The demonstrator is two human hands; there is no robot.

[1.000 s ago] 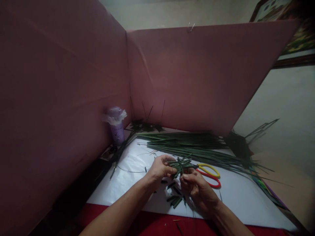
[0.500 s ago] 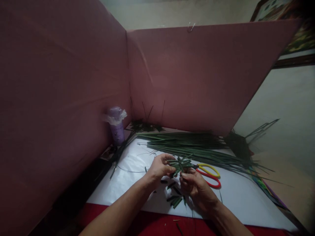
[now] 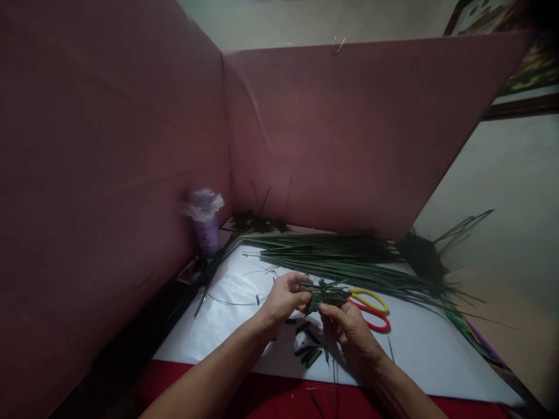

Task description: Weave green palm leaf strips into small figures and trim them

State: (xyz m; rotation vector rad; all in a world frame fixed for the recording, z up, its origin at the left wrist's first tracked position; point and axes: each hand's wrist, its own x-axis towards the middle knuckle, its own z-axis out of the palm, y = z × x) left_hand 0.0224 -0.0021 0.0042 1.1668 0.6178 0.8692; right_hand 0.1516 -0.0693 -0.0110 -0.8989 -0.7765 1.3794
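Green leaf-strip weave (image 3: 322,301) just tilted
At the frame's lower centre, my left hand (image 3: 285,299) and right hand (image 3: 353,333) pinch it; its broad dark face shows more than before, suggesting I'm mid-adjustment, with the scissors (image 3: 386,323) just beyond my right fingers

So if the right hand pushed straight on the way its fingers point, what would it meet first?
The green leaf piece, which the right hand pinches at its near edge; past it, probably the left hand, though depth is hard to judge.
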